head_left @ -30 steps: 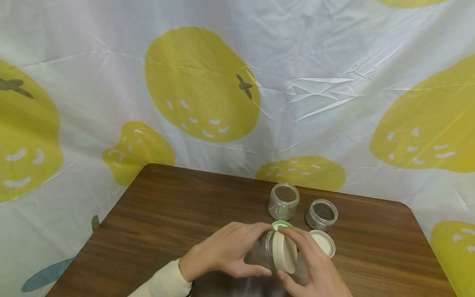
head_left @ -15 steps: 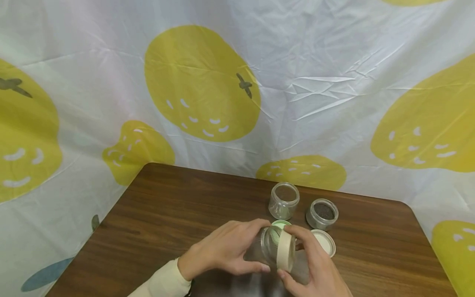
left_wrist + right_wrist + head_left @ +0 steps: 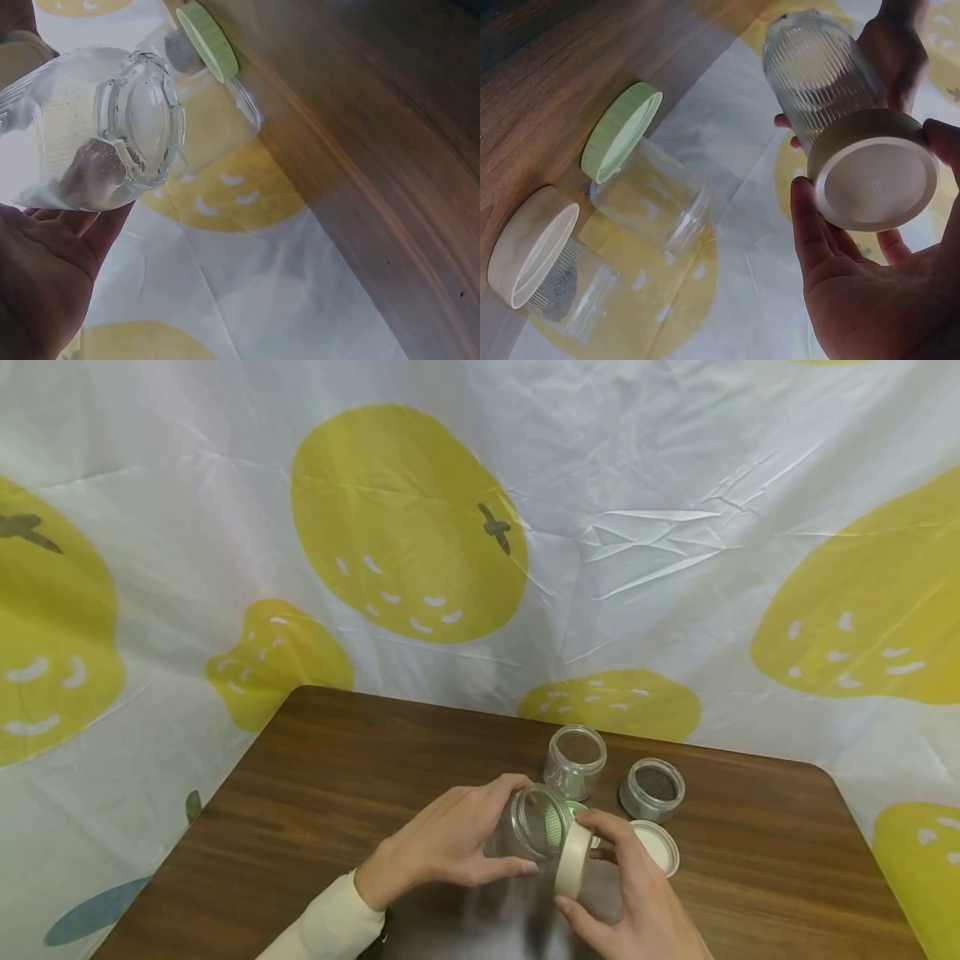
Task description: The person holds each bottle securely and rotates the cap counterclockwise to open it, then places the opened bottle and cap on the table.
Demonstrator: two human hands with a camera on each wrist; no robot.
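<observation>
My left hand (image 3: 442,837) grips a clear ribbed glass jar (image 3: 531,827), tilted with its mouth toward the right. Facing that mouth is a cream lid (image 3: 573,862), pinched at its rim between the thumb and fingers of my right hand (image 3: 637,893). A gap shows between lid and jar in the head view. The right wrist view shows the smooth flat face of the lid (image 3: 877,184) in front of the jar (image 3: 817,75). No contents are visible through the glass of the jar (image 3: 82,127) in the left wrist view.
Behind my hands stand an uncovered clear jar (image 3: 576,764) and a shorter-looking jar with dark grains (image 3: 652,789). A green lid (image 3: 622,131) and a second cream lid (image 3: 657,848) lie before them on the brown table (image 3: 375,743). A lemon-print cloth (image 3: 450,693) hangs behind.
The cream lid has come away from the jar's mouth. My left hand has moved the jar up and slightly left, while my right hand keeps hold of the lid.
</observation>
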